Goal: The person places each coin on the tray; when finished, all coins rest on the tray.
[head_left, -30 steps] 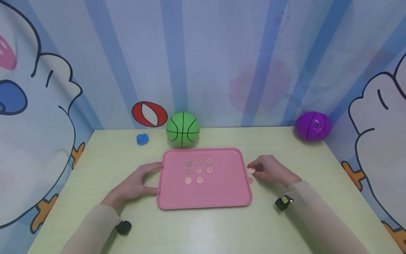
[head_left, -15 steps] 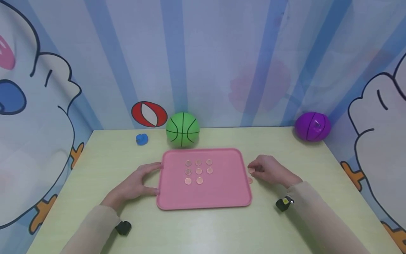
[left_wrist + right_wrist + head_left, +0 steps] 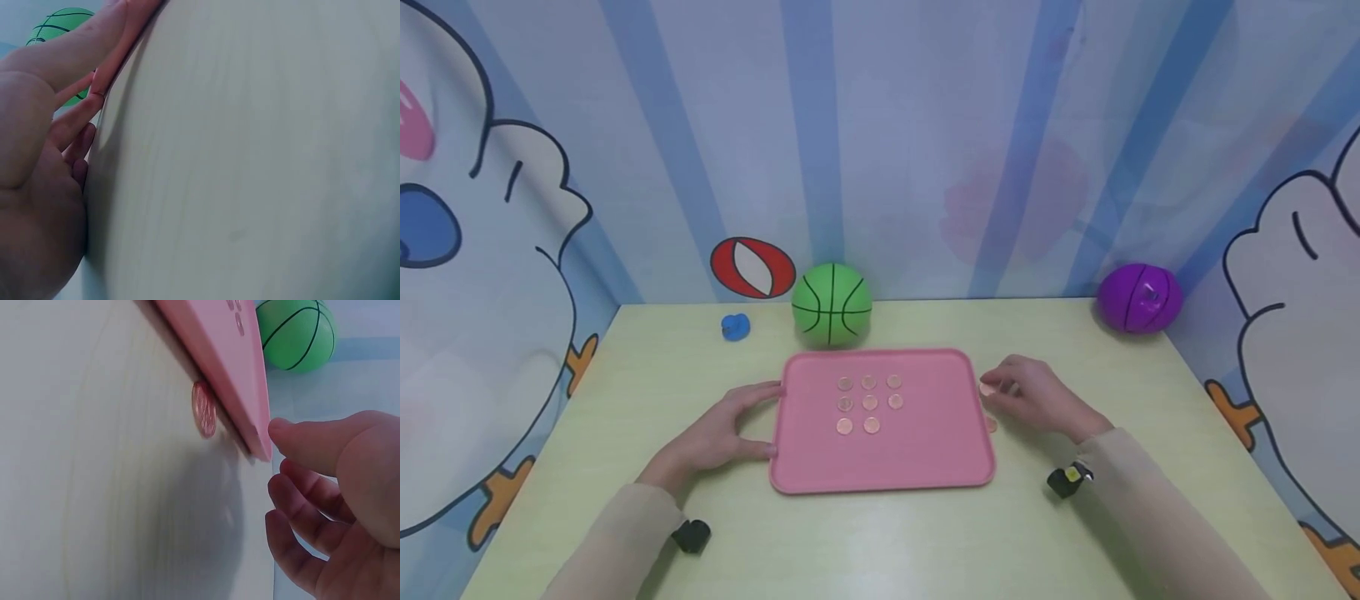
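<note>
A pink tray (image 3: 932,467) lies on the table, bearing several copper-coloured coins (image 3: 869,402) in rows. At its left rim, my left hand (image 3: 718,433) rests with thumb and forefinger spread, their tips touching the edge. My right hand (image 3: 1037,398) pinches a coin (image 3: 987,389) between thumb and fingers, just beside the tray's right rim. In the right wrist view the thumb (image 3: 306,444) hides that coin. Another coin (image 3: 204,409) lies on the table against the tray's right side, close below the right hand.
Behind the tray stands a green ball (image 3: 832,305), with a small blue toy (image 3: 735,327) to its left. A purple ball (image 3: 1139,298) sits at the back right corner. A striped, cartoon-printed cloth (image 3: 895,167) rises behind the table (image 3: 865,550).
My right hand has shifted slightly away from me and left, towards the tray rim, with the coin still pinched. The left hand and the coins on the tray stay put.
</note>
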Available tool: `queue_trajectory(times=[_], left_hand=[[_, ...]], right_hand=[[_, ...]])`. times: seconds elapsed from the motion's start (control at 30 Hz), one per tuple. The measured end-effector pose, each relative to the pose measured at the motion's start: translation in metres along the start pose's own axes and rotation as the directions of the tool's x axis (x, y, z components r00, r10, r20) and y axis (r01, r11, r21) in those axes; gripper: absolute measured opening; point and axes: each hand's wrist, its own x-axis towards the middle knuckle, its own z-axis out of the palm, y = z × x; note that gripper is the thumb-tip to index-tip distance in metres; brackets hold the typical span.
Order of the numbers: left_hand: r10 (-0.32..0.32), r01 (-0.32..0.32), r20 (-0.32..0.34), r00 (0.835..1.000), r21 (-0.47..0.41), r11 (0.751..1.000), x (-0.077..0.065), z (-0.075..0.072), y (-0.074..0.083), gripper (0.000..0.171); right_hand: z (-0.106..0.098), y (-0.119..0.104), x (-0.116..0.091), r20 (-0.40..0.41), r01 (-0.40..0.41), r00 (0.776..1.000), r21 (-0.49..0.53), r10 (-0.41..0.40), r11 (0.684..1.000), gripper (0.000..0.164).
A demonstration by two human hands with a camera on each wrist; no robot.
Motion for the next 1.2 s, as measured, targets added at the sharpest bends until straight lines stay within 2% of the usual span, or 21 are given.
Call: queue_trajectory(times=[0.17, 0.3, 0.67, 0.9, 1.2], left_hand=[[-0.019, 0.019, -0.001, 1.000, 0.001, 1.000, 0.000, -0.001, 0.001, 0.093], [-0.005, 0.005, 0.002, 1.000, -0.004, 1.000, 0.001, -0.001, 0.001, 0.093], [0.004, -0.004, 0.003, 1.000, -0.007, 1.000, 0.001, -0.001, 0.000, 0.093], [0.003, -0.003, 0.009, 1.000, 0.001, 1.000, 0.000, -0.001, 0.000, 0.093], [-0.004, 0.004, 0.003, 1.000, 0.006, 1.000, -0.001, -0.001, 0.000, 0.092]], right_hand=[[0.004, -0.015, 0.007, 0.036, -0.026, 0.999, 0.056, 0.024, 0.998, 0.029], [0.010, -0.027, 0.016, 0.073, -0.027, 0.997, 0.076, 0.021, 0.997, 0.030], [0.033, -0.047, 0.034, 0.080, 0.132, 0.988, -0.014, -0.130, 0.991, 0.024], [0.046, -0.061, 0.043, 0.139, 0.126, 0.982, 0.002, -0.125, 0.992, 0.022], [0.063, -0.073, 0.050, 0.141, 0.132, 0.982, -0.012, -0.129, 0.991, 0.022]])
